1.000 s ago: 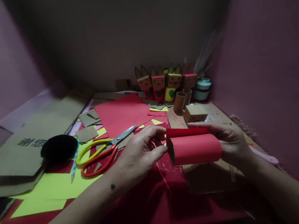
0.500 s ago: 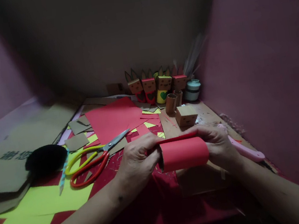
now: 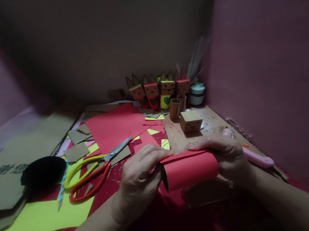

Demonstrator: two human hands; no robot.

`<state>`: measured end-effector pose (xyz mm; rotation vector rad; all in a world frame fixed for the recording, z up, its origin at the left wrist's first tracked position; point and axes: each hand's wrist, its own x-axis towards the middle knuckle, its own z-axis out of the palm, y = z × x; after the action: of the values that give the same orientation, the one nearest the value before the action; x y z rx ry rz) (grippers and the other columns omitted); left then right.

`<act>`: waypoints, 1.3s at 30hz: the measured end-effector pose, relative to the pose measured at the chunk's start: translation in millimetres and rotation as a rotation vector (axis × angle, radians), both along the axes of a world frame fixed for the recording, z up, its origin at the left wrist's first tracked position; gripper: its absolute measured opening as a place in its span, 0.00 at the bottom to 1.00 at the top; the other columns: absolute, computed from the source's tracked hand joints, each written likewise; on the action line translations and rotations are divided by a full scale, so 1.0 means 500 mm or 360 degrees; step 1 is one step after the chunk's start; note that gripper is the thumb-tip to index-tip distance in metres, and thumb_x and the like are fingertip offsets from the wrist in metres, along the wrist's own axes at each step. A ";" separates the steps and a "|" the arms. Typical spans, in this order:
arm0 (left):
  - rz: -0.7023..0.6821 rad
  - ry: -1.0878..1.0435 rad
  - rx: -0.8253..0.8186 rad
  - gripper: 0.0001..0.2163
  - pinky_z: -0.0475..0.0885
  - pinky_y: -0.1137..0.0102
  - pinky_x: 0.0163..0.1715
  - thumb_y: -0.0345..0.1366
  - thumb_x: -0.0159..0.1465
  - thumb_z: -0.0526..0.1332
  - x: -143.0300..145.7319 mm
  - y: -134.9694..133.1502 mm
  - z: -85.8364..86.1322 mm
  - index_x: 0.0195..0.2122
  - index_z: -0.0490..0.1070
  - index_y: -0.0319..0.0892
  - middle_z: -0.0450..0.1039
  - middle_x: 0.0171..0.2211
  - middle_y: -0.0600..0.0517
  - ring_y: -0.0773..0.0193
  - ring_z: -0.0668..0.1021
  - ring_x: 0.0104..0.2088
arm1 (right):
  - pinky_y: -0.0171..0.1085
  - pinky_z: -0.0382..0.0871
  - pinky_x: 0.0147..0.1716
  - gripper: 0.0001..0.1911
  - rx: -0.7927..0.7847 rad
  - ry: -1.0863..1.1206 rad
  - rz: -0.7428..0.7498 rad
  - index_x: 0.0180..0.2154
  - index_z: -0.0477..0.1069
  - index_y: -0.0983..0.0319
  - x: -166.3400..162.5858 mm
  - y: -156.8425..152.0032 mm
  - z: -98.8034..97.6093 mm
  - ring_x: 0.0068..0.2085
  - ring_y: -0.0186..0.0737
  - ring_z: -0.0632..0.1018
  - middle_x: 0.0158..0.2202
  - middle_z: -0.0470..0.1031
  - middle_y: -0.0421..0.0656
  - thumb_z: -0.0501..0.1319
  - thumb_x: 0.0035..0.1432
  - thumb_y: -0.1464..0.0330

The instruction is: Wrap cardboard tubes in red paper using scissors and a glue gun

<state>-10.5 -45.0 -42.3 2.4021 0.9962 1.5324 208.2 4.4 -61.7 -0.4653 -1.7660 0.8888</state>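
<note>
A cardboard tube wrapped in red paper [image 3: 191,170] lies sideways between my two hands, above the front of the table. My left hand [image 3: 141,172] grips its left end, fingers along the top edge where the paper overlaps. The right end is held by my right hand [image 3: 225,155], with fingers laid over the top and the thumb hidden. Brown cardboard shows inside the tube's left opening. Beyond my hands sits a small cardboard box with a drawn face [image 3: 191,121]. Left of my left hand lie open scissors [image 3: 100,165] with one yellow and one red handle.
Several box-headed, eared figures [image 3: 151,92] stand at the back, near short cardboard tubes [image 3: 175,109] and a teal jar [image 3: 197,94]. Red paper [image 3: 115,125], yellow paper [image 3: 47,214], a pencil [image 3: 62,190], a black round object [image 3: 44,172] and a pink tool [image 3: 258,157] lie around. Walls rise both sides.
The red-wrapped tube and both hands have come slightly lower in view. The fingers have moved over the overlapping paper edge, which now lies flatter against the tube. The view has shifted a little.
</note>
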 end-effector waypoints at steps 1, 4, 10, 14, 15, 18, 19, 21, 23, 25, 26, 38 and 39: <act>0.0007 -0.0025 -0.0050 0.11 0.73 0.75 0.34 0.21 0.61 0.56 0.001 -0.001 0.001 0.39 0.76 0.34 0.78 0.31 0.48 0.68 0.78 0.33 | 0.35 0.78 0.35 0.20 0.0014 -0.0023 0.0007 0.43 0.80 0.53 0.001 -0.002 0.002 0.37 0.39 0.82 0.38 0.83 0.40 0.68 0.49 0.78; 0.0058 -0.0144 -0.0335 0.10 0.73 0.75 0.31 0.22 0.58 0.60 0.008 -0.001 0.007 0.38 0.77 0.38 0.80 0.31 0.51 0.68 0.79 0.31 | 0.36 0.78 0.36 0.20 0.0122 -0.0102 -0.0012 0.43 0.79 0.53 0.004 -0.006 0.008 0.37 0.40 0.82 0.37 0.83 0.40 0.68 0.50 0.78; 0.0009 -0.0432 -0.1008 0.13 0.74 0.76 0.25 0.22 0.53 0.60 0.021 0.003 0.017 0.34 0.80 0.43 0.79 0.29 0.54 0.66 0.79 0.29 | 0.34 0.76 0.39 0.21 0.0388 -0.0189 -0.0126 0.46 0.76 0.55 0.007 -0.004 0.010 0.40 0.36 0.82 0.39 0.82 0.40 0.64 0.54 0.81; -0.0031 -0.0413 -0.0894 0.16 0.74 0.77 0.30 0.22 0.55 0.59 0.023 0.001 0.017 0.36 0.81 0.47 0.80 0.31 0.56 0.68 0.80 0.31 | 0.35 0.76 0.42 0.19 0.0388 -0.0214 -0.0120 0.45 0.76 0.58 0.005 -0.001 0.009 0.41 0.37 0.82 0.40 0.82 0.41 0.61 0.56 0.82; -0.0035 -0.0400 -0.0838 0.16 0.74 0.78 0.32 0.21 0.56 0.59 0.022 0.001 0.015 0.37 0.81 0.48 0.81 0.31 0.57 0.68 0.80 0.32 | 0.35 0.76 0.42 0.18 0.0384 -0.0221 -0.0111 0.46 0.76 0.58 0.004 0.000 0.009 0.41 0.38 0.82 0.40 0.82 0.42 0.62 0.56 0.81; -0.0051 -0.0362 -0.0685 0.18 0.74 0.79 0.35 0.19 0.57 0.59 0.018 0.004 0.007 0.37 0.82 0.50 0.81 0.33 0.58 0.70 0.81 0.33 | 0.37 0.77 0.40 0.17 0.0383 -0.0235 -0.0056 0.46 0.75 0.59 0.003 0.004 0.007 0.41 0.40 0.82 0.39 0.82 0.43 0.64 0.55 0.79; -0.0052 -0.0352 -0.0651 0.18 0.75 0.79 0.34 0.19 0.57 0.59 0.017 0.006 0.004 0.38 0.82 0.50 0.81 0.33 0.58 0.70 0.81 0.33 | 0.37 0.77 0.40 0.17 0.0375 -0.0237 -0.0047 0.46 0.75 0.58 0.003 0.005 0.006 0.40 0.41 0.82 0.39 0.82 0.42 0.64 0.55 0.79; -0.0040 -0.0333 -0.0582 0.18 0.75 0.79 0.33 0.19 0.57 0.59 0.013 0.008 -0.001 0.38 0.81 0.49 0.81 0.32 0.57 0.70 0.81 0.31 | 0.37 0.77 0.39 0.17 0.0330 -0.0239 -0.0050 0.45 0.76 0.57 0.001 0.005 0.001 0.39 0.41 0.82 0.38 0.82 0.42 0.64 0.55 0.79; -0.0033 -0.0281 -0.0462 0.17 0.75 0.79 0.31 0.19 0.57 0.59 0.008 0.008 -0.002 0.38 0.81 0.47 0.81 0.31 0.56 0.70 0.81 0.30 | 0.38 0.78 0.39 0.20 0.0217 -0.0230 -0.0021 0.47 0.75 0.55 -0.002 0.004 -0.004 0.40 0.41 0.82 0.39 0.82 0.41 0.64 0.55 0.79; -0.0027 -0.0183 -0.0313 0.15 0.75 0.79 0.31 0.19 0.58 0.59 0.002 0.007 -0.001 0.38 0.80 0.44 0.80 0.30 0.54 0.70 0.81 0.29 | 0.39 0.78 0.41 0.25 0.0083 -0.0212 0.0054 0.53 0.71 0.53 -0.004 0.002 -0.009 0.42 0.41 0.82 0.41 0.81 0.42 0.63 0.56 0.79; -0.0017 -0.0131 -0.0240 0.15 0.75 0.79 0.31 0.19 0.59 0.58 -0.002 0.006 0.000 0.37 0.80 0.43 0.80 0.30 0.54 0.70 0.81 0.29 | 0.39 0.79 0.41 0.27 0.0031 -0.0205 0.0091 0.56 0.68 0.52 -0.005 0.003 -0.011 0.43 0.40 0.82 0.43 0.81 0.42 0.63 0.57 0.78; 0.0242 0.0265 0.0163 0.13 0.78 0.75 0.35 0.22 0.62 0.56 -0.044 0.013 -0.010 0.42 0.76 0.42 0.81 0.35 0.50 0.66 0.83 0.35 | 0.34 0.74 0.32 0.04 -0.0217 -0.0097 -0.0505 0.38 0.73 0.59 -0.009 -0.026 0.017 0.32 0.34 0.77 0.31 0.76 0.39 0.62 0.60 0.70; 0.0253 0.0283 0.0165 0.13 0.78 0.75 0.35 0.22 0.62 0.56 -0.046 0.013 -0.010 0.42 0.75 0.42 0.81 0.35 0.50 0.66 0.82 0.36 | 0.34 0.73 0.33 0.03 -0.0152 -0.0173 -0.0539 0.38 0.74 0.58 -0.007 -0.033 0.016 0.33 0.35 0.77 0.32 0.76 0.39 0.63 0.60 0.70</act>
<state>-33.3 -38.8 -47.5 2.6264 1.1970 1.4730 204.9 -12.0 -53.5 -0.8608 -1.6806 0.7190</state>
